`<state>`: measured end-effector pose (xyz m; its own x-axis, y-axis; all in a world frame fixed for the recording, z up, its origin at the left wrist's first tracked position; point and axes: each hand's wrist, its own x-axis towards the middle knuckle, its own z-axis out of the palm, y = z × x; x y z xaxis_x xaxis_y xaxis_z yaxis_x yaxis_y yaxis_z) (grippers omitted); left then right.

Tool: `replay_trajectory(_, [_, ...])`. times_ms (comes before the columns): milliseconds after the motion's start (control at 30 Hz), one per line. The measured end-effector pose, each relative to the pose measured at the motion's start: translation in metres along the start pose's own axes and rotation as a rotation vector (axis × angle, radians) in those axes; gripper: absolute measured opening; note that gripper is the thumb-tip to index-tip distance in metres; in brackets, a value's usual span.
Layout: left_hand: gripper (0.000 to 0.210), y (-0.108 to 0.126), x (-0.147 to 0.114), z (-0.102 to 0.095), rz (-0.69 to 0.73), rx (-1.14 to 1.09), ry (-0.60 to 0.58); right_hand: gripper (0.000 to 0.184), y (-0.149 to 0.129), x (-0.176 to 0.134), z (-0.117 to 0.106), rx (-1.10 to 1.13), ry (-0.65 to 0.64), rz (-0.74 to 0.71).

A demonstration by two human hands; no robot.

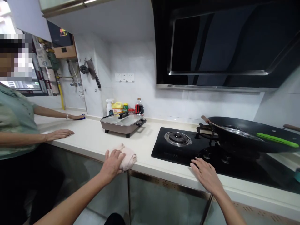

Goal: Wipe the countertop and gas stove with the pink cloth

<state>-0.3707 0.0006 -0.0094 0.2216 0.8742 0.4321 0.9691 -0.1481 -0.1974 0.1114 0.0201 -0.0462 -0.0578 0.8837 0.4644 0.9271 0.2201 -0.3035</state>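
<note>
My left hand (pixel 112 164) is on a folded pale pink cloth (pixel 128 158) at the front edge of the white countertop (pixel 147 151), its fingers curled over the cloth and pressing it down. Farther right, my right hand (pixel 206 172) lies over the front edge of the black gas stove (pixel 161 147). Its fingers are stretched out and hold nothing. Behind the cloth stands a brown electric pan (pixel 122 125) with a glass lid. A large black wok (pixel 236 132) sits on the stove's right side, and a green-handled utensil (pixel 277 140) rests across it.
At the left, another person (pixel 17 115) leans on the counter, one hand on a dark blue cloth (pixel 82 117). Bottles, including a white spray bottle (pixel 109 107), stand against the wall. A cleaver (pixel 93 72) hangs from hooks. Overhead is a black range hood (pixel 217 47).
</note>
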Motion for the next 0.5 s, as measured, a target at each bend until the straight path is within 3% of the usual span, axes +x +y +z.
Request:
replay_trajectory(67, [0.071, -0.014, -0.001, -0.006, -0.048, 0.046, -0.019, 0.059, 0.000, 0.000, 0.001, -0.004, -0.002, -0.007])
replay_trajectory(167, [0.064, -0.011, -0.001, -0.012, -0.085, 0.084, -0.033, 0.059, 0.000, 0.001, 0.002, -0.009, 0.008, -0.016])
replay_trajectory(400, [0.063, 0.036, -0.001, -0.007, -0.079, 0.070, 0.008, 0.056, -0.003, 0.001, 0.003, -0.029, 0.040, -0.021])
replay_trajectory(500, [0.067, 0.067, 0.003, -0.001, -0.013, -0.068, 0.017, 0.053, -0.001, 0.001, 0.003, -0.017, 0.025, -0.032])
